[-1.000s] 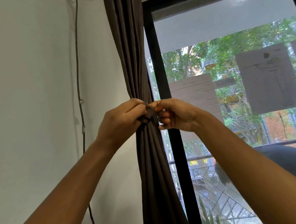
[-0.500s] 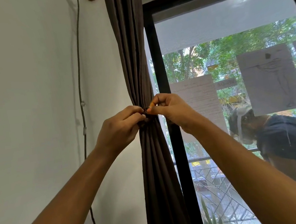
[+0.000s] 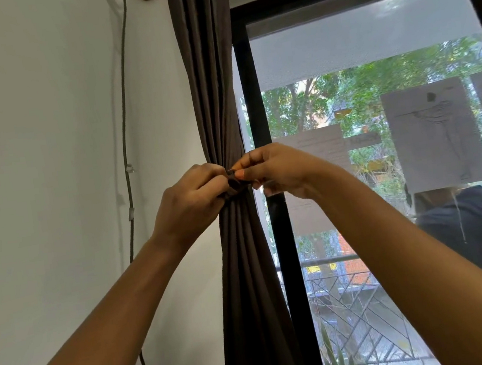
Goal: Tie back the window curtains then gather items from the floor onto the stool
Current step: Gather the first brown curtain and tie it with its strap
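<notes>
Both hands have stayed at the cinched waist of the curtain [image 3: 212,94], though the right thumb now presses onto the band's loose end. That dark tie-back [image 3: 234,183] wraps the gathered folds just left of the black window frame [image 3: 251,104], keeping the cloth off the glass. The left hand [image 3: 190,204] curls round the band from the wall side, bracing the bundle. The right hand [image 3: 280,168] pinches the end from the frame side, apparently tightening a knot. Further left of the frame a grey cable [image 3: 124,105] runs down the white wall; right of it, paper sheets [image 3: 435,132] hang on the glass.
</notes>
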`<act>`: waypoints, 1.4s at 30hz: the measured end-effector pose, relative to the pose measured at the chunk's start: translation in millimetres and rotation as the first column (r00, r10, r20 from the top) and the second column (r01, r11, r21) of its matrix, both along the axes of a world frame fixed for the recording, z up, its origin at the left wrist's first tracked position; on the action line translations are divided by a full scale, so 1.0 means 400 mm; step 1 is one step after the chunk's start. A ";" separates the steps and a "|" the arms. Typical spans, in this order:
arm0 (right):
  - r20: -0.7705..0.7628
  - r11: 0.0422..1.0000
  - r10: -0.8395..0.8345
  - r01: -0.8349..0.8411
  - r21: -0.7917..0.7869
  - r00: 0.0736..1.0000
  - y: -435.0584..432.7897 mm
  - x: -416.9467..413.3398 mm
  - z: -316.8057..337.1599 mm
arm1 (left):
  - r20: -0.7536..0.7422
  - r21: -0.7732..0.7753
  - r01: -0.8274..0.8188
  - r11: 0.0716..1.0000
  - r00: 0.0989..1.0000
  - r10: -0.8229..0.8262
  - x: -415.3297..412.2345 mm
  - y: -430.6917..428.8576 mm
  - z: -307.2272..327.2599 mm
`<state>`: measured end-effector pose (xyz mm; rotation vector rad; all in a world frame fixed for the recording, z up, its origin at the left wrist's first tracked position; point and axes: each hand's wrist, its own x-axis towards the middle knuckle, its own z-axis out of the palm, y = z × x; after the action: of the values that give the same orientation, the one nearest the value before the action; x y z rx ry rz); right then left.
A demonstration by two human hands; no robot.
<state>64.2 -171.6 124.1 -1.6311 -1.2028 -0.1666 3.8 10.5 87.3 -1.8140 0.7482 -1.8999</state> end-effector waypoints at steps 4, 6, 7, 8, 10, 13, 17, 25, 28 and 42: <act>-0.137 0.995 0.014 0.000 0.101 0.991 0.006 0.011 -0.013 | -0.055 0.013 -0.012 1.000 0.998 0.013 0.011 0.007 0.002; -0.175 0.981 0.010 0.025 0.195 0.985 0.019 0.016 -0.028 | -0.084 0.009 -0.012 1.000 0.996 0.012 0.017 0.009 0.003; -0.189 0.968 0.006 0.042 0.246 0.982 0.027 0.017 -0.036 | -0.094 -0.006 -0.008 1.000 0.996 0.008 0.020 0.009 0.003; -0.200 0.954 0.000 0.060 0.294 0.980 0.034 0.019 -0.042 | -0.097 -0.031 -0.006 0.999 0.995 0.003 0.024 0.009 0.002; -0.232 0.921 0.005 0.086 0.380 0.973 0.045 0.016 -0.048 | -0.074 -0.106 -0.005 0.994 0.997 -0.002 0.029 0.009 -0.002; -0.274 0.882 0.008 0.122 0.454 0.962 0.058 0.013 -0.047 | 0.039 -0.232 0.025 0.972 0.999 -0.017 0.034 0.007 -0.026; -0.328 0.819 0.005 0.185 0.543 0.945 0.068 0.026 -0.036 | 0.216 -0.331 0.102 0.938 0.976 -0.030 0.017 -0.016 -0.053; -0.316 0.668 -0.217 0.376 0.642 0.924 0.102 0.098 -0.034 | 0.135 -0.462 0.169 0.871 0.984 -0.119 0.031 -0.017 -0.144; -0.233 0.627 -0.306 0.380 0.680 0.923 0.117 0.093 -0.065 | 0.054 -0.599 0.218 0.771 0.971 -0.233 0.046 -0.021 -0.149; 0.492 0.638 -0.759 0.639 0.430 0.427 0.062 0.134 -0.045 | -0.312 -0.461 -0.206 0.863 0.948 0.059 0.058 0.033 -0.120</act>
<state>117.7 -146.9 106.0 -1.8858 -0.8209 -1.4616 27.2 23.7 39.4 -2.4204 0.2098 -1.8674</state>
